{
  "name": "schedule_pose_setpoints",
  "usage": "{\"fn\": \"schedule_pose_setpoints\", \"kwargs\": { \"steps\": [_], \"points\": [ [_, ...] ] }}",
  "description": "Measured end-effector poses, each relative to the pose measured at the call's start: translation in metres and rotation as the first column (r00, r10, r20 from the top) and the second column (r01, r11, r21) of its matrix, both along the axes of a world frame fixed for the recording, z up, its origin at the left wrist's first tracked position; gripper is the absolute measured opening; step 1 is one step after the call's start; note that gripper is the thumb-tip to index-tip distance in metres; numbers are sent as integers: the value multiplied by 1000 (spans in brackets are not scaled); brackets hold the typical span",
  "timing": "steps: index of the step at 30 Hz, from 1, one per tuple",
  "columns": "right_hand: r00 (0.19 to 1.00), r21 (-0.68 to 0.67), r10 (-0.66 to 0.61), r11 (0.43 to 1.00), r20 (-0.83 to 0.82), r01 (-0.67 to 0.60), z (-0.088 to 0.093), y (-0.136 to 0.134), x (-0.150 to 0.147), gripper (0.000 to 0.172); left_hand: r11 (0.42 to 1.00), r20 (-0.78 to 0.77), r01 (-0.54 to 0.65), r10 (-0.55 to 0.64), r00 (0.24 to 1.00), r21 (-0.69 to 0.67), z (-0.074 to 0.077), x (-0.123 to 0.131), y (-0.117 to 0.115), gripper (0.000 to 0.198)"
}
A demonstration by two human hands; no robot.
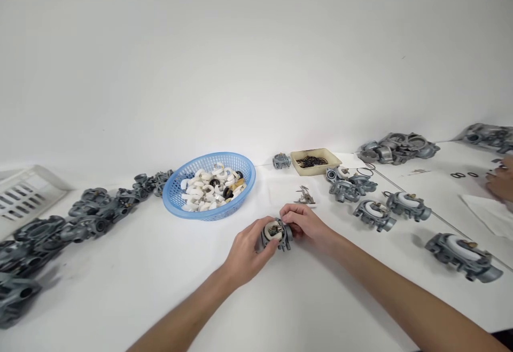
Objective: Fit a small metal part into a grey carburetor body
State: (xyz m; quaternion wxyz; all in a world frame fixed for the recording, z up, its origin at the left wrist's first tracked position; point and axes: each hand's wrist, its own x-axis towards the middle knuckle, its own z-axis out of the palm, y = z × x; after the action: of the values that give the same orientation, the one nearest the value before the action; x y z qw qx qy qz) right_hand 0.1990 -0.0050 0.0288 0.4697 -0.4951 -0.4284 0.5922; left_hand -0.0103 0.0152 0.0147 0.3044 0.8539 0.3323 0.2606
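You hold one carburetor body (277, 234) in both hands, low over the white table (160, 277).
Your left hand (248, 253) wraps it from the left, fingers curled shut round the casting, while your right hand (306, 224) pinches its far right edge with closed fingertips. Small metal pins (304, 196) lie just beyond, and the blue basket (171, 193) of white parts sits further left. At the far right edge another person's hand (500, 181) rests well apart.

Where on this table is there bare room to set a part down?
Bare table lies between the grey castings at left and the held carburetor, nearer than the blue basket. Right of the right hand, other carburetors crowd it.
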Motion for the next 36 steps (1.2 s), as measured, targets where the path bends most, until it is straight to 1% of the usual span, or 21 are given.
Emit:
{"fn": "schedule_pose_setpoints", "kwargs": {
  "steps": [6,10,15,18,21,24,30,36],
  "points": [
    [1000,-14,23,1000,-1,-23,-6,3,1,10,1000,2,-2,2,1000,8,2,1,-1,35],
    [999,-10,46,999,8,-45,-5,2,3,10,1000,3,15,-15,1000,11,3,0,-1,35],
    [998,54,50,997,47,-53,0,0,1,10,1000,6,29,-29,1000,10,3,0,0,36],
    [996,118,35,992,81,-44,2,0,-1,15,999,7,36,-36,999,12,2,0,0,36],
    [994,170,23,985,104,-41,2,1,-1,19,999,5,48,-49,999,20,2,0,-1,35],
    [992,203,18,978,121,-43,-1,2,2,20,998,-4,64,-63,998,28,2,-1,-1,36],
    [987,231,68,968,145,-101,-4,4,7,20,995,-24,87,-85,996,45,1,-2,-3,37],
    [987,216,105,968,125,-130,-5,5,9,19,993,-33,99,-97,995,62,-1,-1,-1,38]
  ]
}}
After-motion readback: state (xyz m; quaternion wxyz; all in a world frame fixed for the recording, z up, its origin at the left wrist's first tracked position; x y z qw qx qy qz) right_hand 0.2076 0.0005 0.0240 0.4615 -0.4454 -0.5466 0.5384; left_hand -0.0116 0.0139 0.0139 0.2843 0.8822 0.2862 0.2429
